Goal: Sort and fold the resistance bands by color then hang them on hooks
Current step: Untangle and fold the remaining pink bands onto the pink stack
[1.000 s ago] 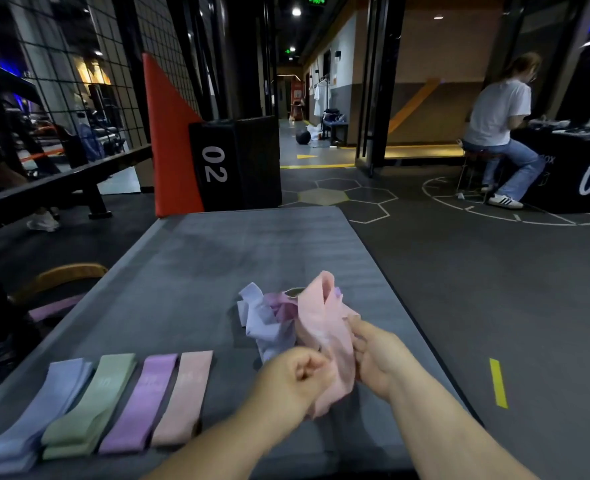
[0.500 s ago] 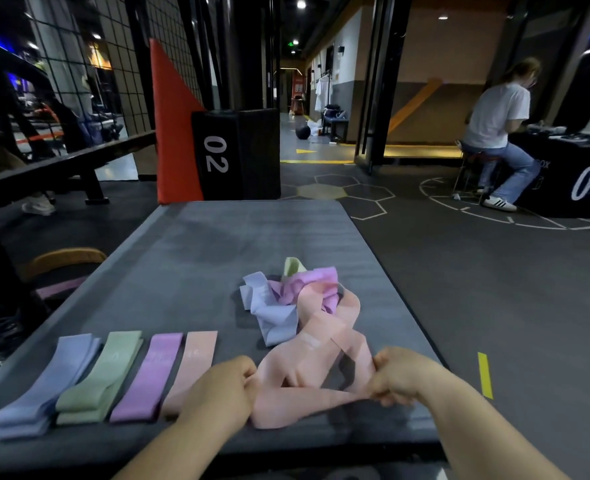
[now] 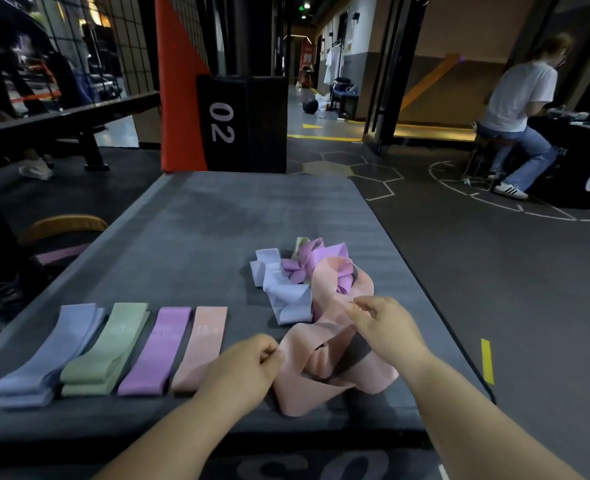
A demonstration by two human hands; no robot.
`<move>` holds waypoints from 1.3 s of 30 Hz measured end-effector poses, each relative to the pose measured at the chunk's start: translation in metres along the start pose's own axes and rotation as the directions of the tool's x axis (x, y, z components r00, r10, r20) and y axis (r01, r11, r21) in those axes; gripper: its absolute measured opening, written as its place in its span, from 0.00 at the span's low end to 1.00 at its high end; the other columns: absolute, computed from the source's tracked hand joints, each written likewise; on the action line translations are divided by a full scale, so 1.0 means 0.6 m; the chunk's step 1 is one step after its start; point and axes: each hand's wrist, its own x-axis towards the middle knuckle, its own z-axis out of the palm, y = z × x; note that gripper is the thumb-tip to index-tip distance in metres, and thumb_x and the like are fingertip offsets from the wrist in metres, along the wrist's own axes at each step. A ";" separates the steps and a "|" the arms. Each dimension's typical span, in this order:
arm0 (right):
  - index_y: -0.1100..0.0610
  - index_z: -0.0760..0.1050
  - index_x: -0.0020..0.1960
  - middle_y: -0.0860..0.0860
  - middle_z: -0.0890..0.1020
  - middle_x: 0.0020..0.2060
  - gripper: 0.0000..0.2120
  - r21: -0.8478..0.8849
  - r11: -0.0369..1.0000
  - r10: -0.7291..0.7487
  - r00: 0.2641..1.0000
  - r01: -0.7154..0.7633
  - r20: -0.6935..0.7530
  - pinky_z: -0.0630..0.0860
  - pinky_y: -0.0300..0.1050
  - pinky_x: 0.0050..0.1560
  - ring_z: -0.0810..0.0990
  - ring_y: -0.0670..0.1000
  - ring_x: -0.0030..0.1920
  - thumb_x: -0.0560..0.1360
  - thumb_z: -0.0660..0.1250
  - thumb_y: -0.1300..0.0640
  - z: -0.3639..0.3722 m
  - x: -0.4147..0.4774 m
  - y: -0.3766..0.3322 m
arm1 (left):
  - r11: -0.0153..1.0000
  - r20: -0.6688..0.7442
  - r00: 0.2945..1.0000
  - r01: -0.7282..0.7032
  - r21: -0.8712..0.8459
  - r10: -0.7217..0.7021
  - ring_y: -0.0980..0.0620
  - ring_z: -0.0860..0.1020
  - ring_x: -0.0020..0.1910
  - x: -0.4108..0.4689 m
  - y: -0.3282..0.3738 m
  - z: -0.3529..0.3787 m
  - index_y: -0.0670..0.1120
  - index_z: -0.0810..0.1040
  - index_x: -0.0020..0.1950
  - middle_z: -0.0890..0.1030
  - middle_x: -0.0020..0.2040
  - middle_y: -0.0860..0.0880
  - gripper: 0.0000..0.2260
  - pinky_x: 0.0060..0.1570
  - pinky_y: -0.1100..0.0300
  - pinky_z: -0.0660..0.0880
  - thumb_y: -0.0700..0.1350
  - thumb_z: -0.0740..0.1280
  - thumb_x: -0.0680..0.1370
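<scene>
Lying twisted on the grey mat [image 3: 182,237], the loose pink band [image 3: 324,362] runs between both hands. The left hand [image 3: 248,365] pinches its left fold with curled fingers, and the right hand [image 3: 383,323] pinches a strand higher up, beside the tangled pile [image 3: 286,289]. That pile shows one pale blue band, one purple and a green tip. Left of the left hand lie four folded stacks in a row: blue stack [image 3: 47,358], green stack [image 3: 106,348], purple stack [image 3: 158,351] and pink stack [image 3: 200,348], which is marked "15". Beyond the mat, a black box [image 3: 241,123] reads "02".
</scene>
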 end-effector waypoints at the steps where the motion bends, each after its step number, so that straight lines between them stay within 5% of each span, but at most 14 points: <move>1: 0.50 0.78 0.61 0.49 0.77 0.58 0.17 -0.025 1.000 -0.019 1.000 0.019 -0.016 0.70 0.42 0.54 0.76 0.51 0.58 0.77 0.64 0.43 0.008 0.002 -0.004 | 1.000 -0.004 1.000 0.003 -0.011 -0.003 0.55 0.77 0.46 0.002 0.001 0.002 0.56 0.74 0.48 0.79 0.44 0.57 0.07 0.48 0.58 0.74 0.57 0.60 0.79; 4: 0.54 0.82 0.49 0.51 0.81 0.49 0.11 -0.088 0.995 -0.049 0.997 0.043 -0.066 0.75 0.47 0.49 0.78 0.55 0.51 0.76 0.65 0.48 0.026 0.006 -0.013 | 1.000 -0.004 1.000 0.010 -0.027 -0.010 0.57 0.76 0.40 0.001 0.003 0.007 0.54 0.75 0.46 0.79 0.39 0.56 0.11 0.39 0.61 0.70 0.59 0.61 0.78; 7: 0.56 0.78 0.39 0.53 0.79 0.36 0.16 -0.060 0.998 -0.005 0.997 0.000 -0.078 0.74 0.48 0.39 0.77 0.55 0.40 0.74 0.65 0.44 0.030 0.010 -0.018 | 1.000 0.011 1.000 0.013 0.002 -0.013 0.55 0.76 0.39 0.000 0.002 0.009 0.53 0.74 0.45 0.79 0.39 0.55 0.10 0.38 0.60 0.69 0.58 0.62 0.77; 11: 0.53 0.78 0.43 0.49 0.81 0.37 0.10 0.267 0.958 0.137 0.985 -0.106 -0.103 0.74 0.46 0.43 0.78 0.52 0.40 0.76 0.64 0.48 0.005 0.018 -0.018 | 0.999 0.049 0.998 0.044 -0.016 -0.044 0.55 0.78 0.45 0.004 -0.001 0.006 0.57 0.73 0.42 0.80 0.41 0.58 0.04 0.46 0.60 0.73 0.54 0.66 0.74; 15: 0.55 0.77 0.43 0.49 0.80 0.38 0.08 0.407 0.905 0.176 0.979 -0.121 -0.100 0.70 0.43 0.36 0.76 0.49 0.37 0.77 0.62 0.53 -0.021 0.016 -0.010 | 1.000 0.141 0.990 0.016 0.009 -0.017 0.57 0.78 0.44 0.002 0.008 0.001 0.59 0.74 0.37 0.80 0.39 0.60 0.04 0.48 0.59 0.76 0.55 0.68 0.70; 20: 0.56 0.78 0.43 0.53 0.81 0.36 0.08 0.472 0.869 0.222 0.969 -0.149 -0.104 0.76 0.48 0.42 0.77 0.51 0.34 0.77 0.62 0.54 -0.028 0.013 0.002 | 0.999 0.179 0.983 -0.034 0.039 0.027 0.56 0.75 0.39 -0.004 0.020 0.001 0.58 0.71 0.37 0.77 0.36 0.59 0.05 0.42 0.60 0.72 0.52 0.66 0.71; 25: 0.59 0.77 0.44 0.54 0.79 0.35 0.09 0.685 0.715 0.305 0.945 -0.143 -0.121 0.72 0.43 0.33 0.73 0.50 0.30 0.79 0.61 0.57 -0.043 0.011 0.006 | 0.997 0.161 0.987 -0.013 -0.082 0.026 0.56 0.71 0.32 -0.003 0.022 -0.002 0.55 0.69 0.41 0.78 0.33 0.56 0.04 0.36 0.59 0.68 0.46 0.61 0.72; 39: 0.59 0.75 0.42 0.54 0.76 0.32 0.09 0.811 0.566 0.422 0.897 -0.148 -0.130 0.68 0.43 0.33 0.68 0.50 0.30 0.79 0.61 0.58 -0.067 0.014 0.019 | 0.921 -0.080 0.996 0.007 -0.390 -0.042 0.49 0.78 0.42 0.022 0.009 0.009 0.57 0.70 0.44 0.80 0.42 0.55 0.16 0.44 0.53 0.74 0.34 0.58 0.72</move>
